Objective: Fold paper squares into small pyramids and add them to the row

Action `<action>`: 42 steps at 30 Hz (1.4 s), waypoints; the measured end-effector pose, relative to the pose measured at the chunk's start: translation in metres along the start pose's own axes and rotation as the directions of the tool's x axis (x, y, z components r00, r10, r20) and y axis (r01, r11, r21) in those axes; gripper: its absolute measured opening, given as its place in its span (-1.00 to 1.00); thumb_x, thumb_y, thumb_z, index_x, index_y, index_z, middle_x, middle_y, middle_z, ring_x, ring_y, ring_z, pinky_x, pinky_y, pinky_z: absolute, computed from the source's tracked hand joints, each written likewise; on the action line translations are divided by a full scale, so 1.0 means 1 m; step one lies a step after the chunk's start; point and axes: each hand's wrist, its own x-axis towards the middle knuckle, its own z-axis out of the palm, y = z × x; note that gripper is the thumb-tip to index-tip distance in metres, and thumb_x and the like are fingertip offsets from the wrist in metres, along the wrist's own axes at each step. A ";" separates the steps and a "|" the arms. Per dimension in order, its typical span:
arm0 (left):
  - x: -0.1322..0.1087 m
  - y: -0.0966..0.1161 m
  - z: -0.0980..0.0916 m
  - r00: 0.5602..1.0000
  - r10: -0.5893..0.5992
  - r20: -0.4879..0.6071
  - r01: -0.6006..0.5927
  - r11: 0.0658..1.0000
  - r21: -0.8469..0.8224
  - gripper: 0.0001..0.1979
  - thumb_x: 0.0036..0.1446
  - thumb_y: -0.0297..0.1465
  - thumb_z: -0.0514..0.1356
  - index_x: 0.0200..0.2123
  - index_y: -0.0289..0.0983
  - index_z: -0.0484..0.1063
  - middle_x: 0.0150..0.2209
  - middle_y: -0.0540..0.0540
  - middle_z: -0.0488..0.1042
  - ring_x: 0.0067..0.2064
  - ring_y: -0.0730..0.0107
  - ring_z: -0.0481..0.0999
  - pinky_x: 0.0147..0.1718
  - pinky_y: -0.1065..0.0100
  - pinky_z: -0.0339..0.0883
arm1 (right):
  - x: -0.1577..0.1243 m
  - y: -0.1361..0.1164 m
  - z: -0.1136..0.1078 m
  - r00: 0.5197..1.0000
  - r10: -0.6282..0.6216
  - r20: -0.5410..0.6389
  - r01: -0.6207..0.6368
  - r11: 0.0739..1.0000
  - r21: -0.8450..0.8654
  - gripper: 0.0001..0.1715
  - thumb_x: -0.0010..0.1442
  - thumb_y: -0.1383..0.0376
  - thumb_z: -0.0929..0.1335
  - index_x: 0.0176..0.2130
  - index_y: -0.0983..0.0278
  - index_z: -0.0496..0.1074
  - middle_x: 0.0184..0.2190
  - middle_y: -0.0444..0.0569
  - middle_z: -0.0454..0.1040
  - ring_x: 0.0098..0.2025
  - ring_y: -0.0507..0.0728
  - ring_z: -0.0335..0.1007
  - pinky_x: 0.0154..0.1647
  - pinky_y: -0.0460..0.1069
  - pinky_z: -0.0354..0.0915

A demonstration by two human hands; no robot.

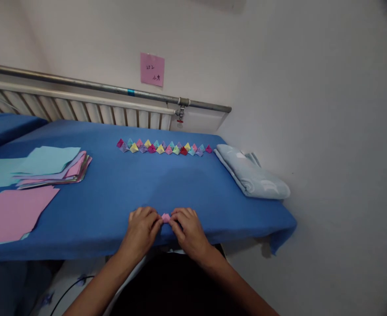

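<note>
Bare forearms (pixel 96 281), left hand (pixel 140 229) and right hand (pixel 190 230) pinching opposite sides of one small folded pink paper piece (pixel 166 217), near front edge of plain blue cloth (pixel 124 184)

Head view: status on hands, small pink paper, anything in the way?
Left hand, right hand: pinching opposite sides of small pink paper. Paper by near edge of blue cloth. Rows of folded paper farther back, not in the way.

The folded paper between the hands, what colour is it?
Pink. The folded paper shows in the head view, the only one.
</note>
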 end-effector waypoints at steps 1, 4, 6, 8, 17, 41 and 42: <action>0.001 0.001 -0.001 1.000 -0.016 0.016 0.016 1.000 0.010 -0.79 0.22 -0.34 0.06 -0.36 -0.22 0.47 -0.31 -0.07 0.47 -0.22 0.25 0.38 -0.23 0.22 0.12 | 0.001 -0.001 0.001 1.000 0.016 -0.013 -0.016 1.000 -0.003 -0.80 0.27 0.33 0.25 -0.38 0.23 0.39 -0.28 -0.03 0.48 -0.22 0.12 0.29 -0.15 0.04 0.13; 0.003 0.006 -0.002 0.997 -0.070 0.035 0.069 0.997 0.036 -0.77 0.21 -0.35 0.04 -0.41 -0.24 0.44 -0.35 -0.07 0.46 -0.23 0.22 0.38 -0.24 0.22 0.12 | 0.004 -0.002 0.003 0.998 0.052 -0.043 -0.053 0.999 -0.011 -0.82 0.23 0.38 0.26 -0.41 0.24 0.36 -0.29 -0.04 0.48 -0.22 0.11 0.30 -0.16 0.03 0.13; 0.005 0.008 -0.003 0.995 -0.098 0.026 0.097 0.995 0.037 -0.79 0.19 -0.36 0.05 -0.44 -0.24 0.42 -0.37 -0.07 0.46 -0.23 0.22 0.38 -0.25 0.22 0.11 | 0.006 0.000 0.005 0.996 0.068 -0.057 -0.069 0.997 -0.016 -0.83 0.20 0.38 0.28 -0.43 0.24 0.35 -0.30 -0.05 0.47 -0.22 0.11 0.30 -0.16 0.02 0.13; 0.006 0.009 -0.003 0.993 -0.113 0.017 0.113 0.993 0.026 -0.80 0.16 -0.36 0.07 -0.46 -0.24 0.41 -0.39 -0.06 0.46 -0.24 0.23 0.38 -0.25 0.23 0.11 | 0.007 0.001 0.007 0.994 0.082 -0.071 -0.084 0.996 -0.022 -0.84 0.19 0.37 0.29 -0.44 0.24 0.35 -0.31 -0.05 0.47 -0.22 0.11 0.31 -0.16 0.02 0.14; 0.014 0.004 -0.006 0.982 -0.151 0.117 0.147 0.988 0.043 -0.81 0.14 -0.34 0.08 -0.46 -0.25 0.40 -0.34 -0.09 0.46 -0.21 0.20 0.39 -0.24 0.22 0.12 | 0.008 0.000 0.009 0.989 0.128 -0.079 -0.129 0.992 -0.014 -0.86 0.13 0.40 0.33 -0.46 0.24 0.35 -0.26 -0.03 0.47 -0.15 0.14 0.31 -0.11 0.05 0.14; 0.025 0.015 -0.015 0.923 -0.296 0.247 0.249 0.947 0.202 -0.79 0.14 -0.33 0.06 -0.42 -0.26 0.45 -0.27 -0.12 0.44 -0.13 0.14 0.38 -0.18 0.16 0.15 | 0.012 0.003 0.008 0.978 0.204 -0.041 -0.206 0.976 -0.072 -0.81 0.12 0.36 0.38 -0.51 0.25 0.34 -0.20 -0.08 0.48 -0.14 0.13 0.30 -0.15 0.02 0.10; 0.025 0.015 -0.015 0.923 -0.293 0.248 0.245 0.947 0.205 -0.78 0.14 -0.32 0.06 -0.42 -0.26 0.45 -0.26 -0.13 0.44 -0.12 0.12 0.38 -0.18 0.15 0.15 | 0.012 0.003 0.007 0.978 0.204 -0.041 -0.207 0.975 -0.077 -0.82 0.12 0.35 0.38 -0.50 0.25 0.34 -0.19 -0.08 0.48 -0.13 0.14 0.30 -0.15 0.02 0.10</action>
